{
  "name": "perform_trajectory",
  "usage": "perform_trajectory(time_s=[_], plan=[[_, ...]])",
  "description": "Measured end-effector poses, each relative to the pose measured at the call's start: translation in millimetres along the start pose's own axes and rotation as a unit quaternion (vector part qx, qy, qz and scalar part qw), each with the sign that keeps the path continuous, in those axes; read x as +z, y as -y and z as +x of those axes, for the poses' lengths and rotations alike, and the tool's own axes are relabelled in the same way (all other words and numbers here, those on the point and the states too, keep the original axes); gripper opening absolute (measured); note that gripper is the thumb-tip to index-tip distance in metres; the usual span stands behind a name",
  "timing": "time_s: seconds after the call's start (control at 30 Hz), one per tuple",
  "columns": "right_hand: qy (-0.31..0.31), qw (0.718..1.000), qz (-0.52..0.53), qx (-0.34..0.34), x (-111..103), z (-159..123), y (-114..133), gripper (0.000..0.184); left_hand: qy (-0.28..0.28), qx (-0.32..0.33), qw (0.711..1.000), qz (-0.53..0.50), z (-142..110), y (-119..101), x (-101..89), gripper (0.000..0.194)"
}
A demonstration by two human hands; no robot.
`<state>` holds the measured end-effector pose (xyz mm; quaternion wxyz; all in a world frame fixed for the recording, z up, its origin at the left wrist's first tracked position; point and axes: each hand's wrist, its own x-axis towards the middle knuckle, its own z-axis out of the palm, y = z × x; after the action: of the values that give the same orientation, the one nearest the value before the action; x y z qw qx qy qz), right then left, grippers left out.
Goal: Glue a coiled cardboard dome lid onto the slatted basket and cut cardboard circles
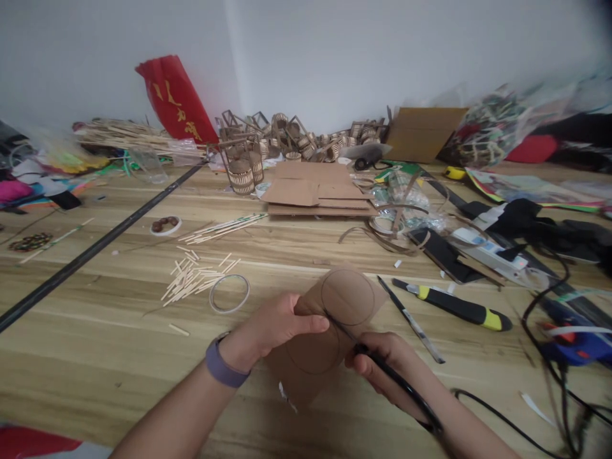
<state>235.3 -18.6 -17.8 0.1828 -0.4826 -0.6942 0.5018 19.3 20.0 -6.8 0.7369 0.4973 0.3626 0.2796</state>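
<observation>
A piece of brown cardboard [351,299] with two circles drawn on it is held just above the table. My left hand [287,322] grips its left edge, thumb on top. My right hand [387,366] is closed round a pair of black-handled scissors [399,382]. Their blades lie across the cardboard between the two circles, close to my left thumb. Right of the cardboard lie a pen [411,322] and a yellow-and-black utility knife [454,306]. On the left are a tape ring [229,293] and a pile of short wooden sticks [196,280].
Stacked cardboard sheets [315,185] lie at the middle back, before many small woven baskets [287,137]. A power strip [492,248] and black cables [530,312] spread over the right side. A long dark strip [109,239] runs diagonally on the left.
</observation>
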Motion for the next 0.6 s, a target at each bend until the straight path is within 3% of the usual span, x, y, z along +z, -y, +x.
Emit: perform_trajectory(time_s=[0.17, 0.43, 0.6], plan=[[0.004, 1.000, 0.023, 0.000, 0, 1, -4, 0.074, -0.029, 0.005, 0.997, 0.072, 0, 4, -4.7, 0.049], [0.023, 0.997, 0.040, -0.069, -2, 0, 3, 0.067, 0.005, -0.013, 0.994, 0.109, 0, 11, -0.3, 0.045], [0.019, 0.996, 0.044, -0.070, -2, 0, 5, 0.065, 0.012, -0.006, 0.996, 0.092, 1, 11, 1.0, 0.047]])
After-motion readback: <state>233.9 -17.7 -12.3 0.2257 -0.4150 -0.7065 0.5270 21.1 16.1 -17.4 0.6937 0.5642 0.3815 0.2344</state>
